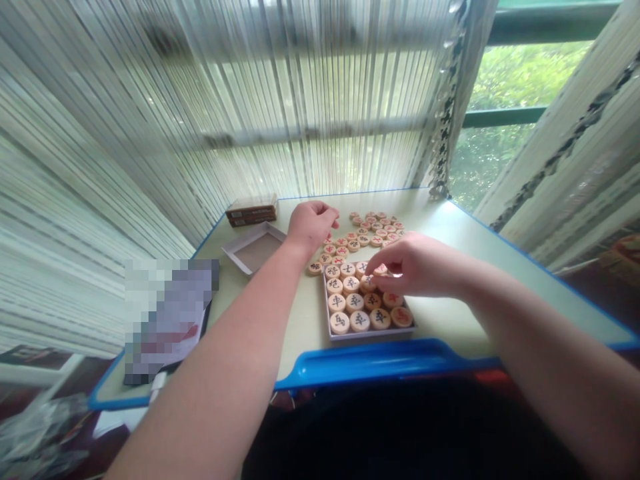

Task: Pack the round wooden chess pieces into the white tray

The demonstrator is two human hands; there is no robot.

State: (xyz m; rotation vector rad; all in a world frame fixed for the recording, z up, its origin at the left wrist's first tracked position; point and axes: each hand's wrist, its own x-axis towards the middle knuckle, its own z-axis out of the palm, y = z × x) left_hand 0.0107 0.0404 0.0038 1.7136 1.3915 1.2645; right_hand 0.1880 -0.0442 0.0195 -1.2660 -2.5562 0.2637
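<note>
Round wooden Chinese chess pieces (355, 303) with black or red characters stand in rows in a shallow white box (371, 336). Over the upper right part of this box is my right hand (417, 265), its thumb and fingers curled around a black-marked piece in the second row; the fingers partly cover it. My left hand (313, 225) hovers past the box's far left corner, beside loose chess pieces (365, 239) scattered on the table (467, 257). Its fingers are pressed together, and whatever lies between them is hidden.
At the left lies an open white box lid (254, 247), with a brown box (253, 210) behind it. A blurred-out tablet-like object (173, 320) rests near the left edge. The table has a blue raised front rim (370, 359); string curtains (310, 87) hang behind.
</note>
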